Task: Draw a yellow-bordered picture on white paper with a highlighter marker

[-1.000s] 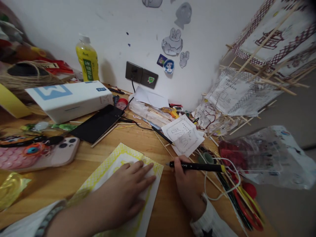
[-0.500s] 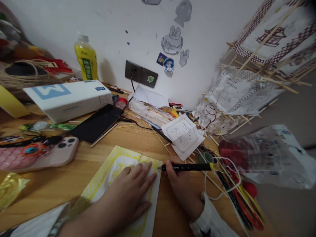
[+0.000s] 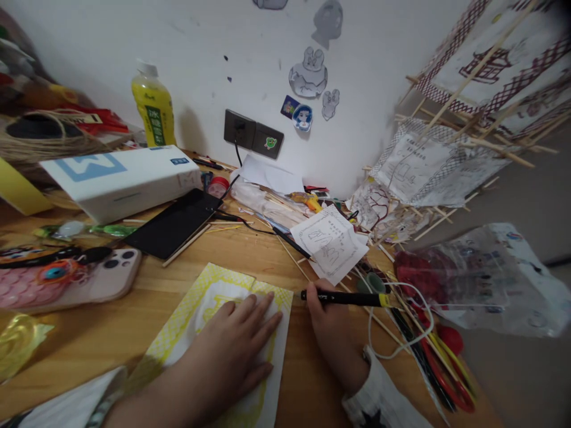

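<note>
A white sheet of paper [image 3: 184, 334] with a yellow checkered border and yellow drawing lies on the wooden desk. My left hand [image 3: 238, 342] rests flat on it, fingers spread, covering much of the drawing. Just off the paper's right edge, my right hand [image 3: 328, 318] pinches a black marker pen [image 3: 345, 297] with a yellow end. The marker lies nearly level, its tip pointing left towards the paper and apart from it. Above the hands is a smaller sheet with a line drawing [image 3: 330, 244].
A pink phone [image 3: 113, 276], black tablet [image 3: 176, 223], white box [image 3: 129, 181] and yellow drink bottle [image 3: 154, 110] stand left. Thin sticks, a white cord [image 3: 413, 348], red-handled scissors [image 3: 448, 380] and a plastic bag [image 3: 486, 285] crowd the right, below a stick-and-paper lantern [image 3: 423, 160].
My right hand has moved slightly right with the marker, and its tip has come away from the paper's right edge. My left hand has stayed in place.
</note>
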The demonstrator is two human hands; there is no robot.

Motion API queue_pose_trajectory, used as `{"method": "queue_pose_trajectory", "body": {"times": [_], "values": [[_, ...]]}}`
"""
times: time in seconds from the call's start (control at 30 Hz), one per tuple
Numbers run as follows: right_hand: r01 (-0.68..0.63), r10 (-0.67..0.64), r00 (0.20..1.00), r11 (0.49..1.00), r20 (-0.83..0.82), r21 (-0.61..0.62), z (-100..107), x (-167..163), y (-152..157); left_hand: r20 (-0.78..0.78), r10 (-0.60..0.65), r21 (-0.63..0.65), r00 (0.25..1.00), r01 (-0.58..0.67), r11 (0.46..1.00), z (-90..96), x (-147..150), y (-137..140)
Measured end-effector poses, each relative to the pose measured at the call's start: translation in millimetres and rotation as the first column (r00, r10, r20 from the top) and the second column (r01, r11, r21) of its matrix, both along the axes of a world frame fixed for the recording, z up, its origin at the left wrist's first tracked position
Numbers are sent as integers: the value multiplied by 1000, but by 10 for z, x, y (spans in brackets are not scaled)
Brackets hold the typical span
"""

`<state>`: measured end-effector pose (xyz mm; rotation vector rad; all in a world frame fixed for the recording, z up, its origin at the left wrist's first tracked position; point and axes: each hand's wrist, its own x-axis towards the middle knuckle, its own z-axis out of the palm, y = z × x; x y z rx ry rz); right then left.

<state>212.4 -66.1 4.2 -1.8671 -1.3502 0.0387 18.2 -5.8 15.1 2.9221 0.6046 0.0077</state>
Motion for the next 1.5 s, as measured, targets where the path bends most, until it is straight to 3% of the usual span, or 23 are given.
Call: {"method": "queue_pose_trajectory", "body": {"times": [0.57,0.83,1.03,1.23,1.5], "values": [[-119,116,988,993,-101,-18,6,-124,-4,22,-12,41,1000,11,999,-19,-14,-3],[-21,17,995,999,-101,-35,27,-90,12,-21,-5,10,1000,5,1000,25,-4,-7],[48,-48,998,999,-52,2,38,-31,-13,30,-5,15,1000,5,1000,8,-14,-4],[-56,54,994,998,-98,-21,-1,-87,-53,15,-16,30,1000,16,999,55,0,-5],[-125,117,979,992,-169,-36,-11,-157,-30,64,-25,46,998,22,999,-58,-19,0]]}}
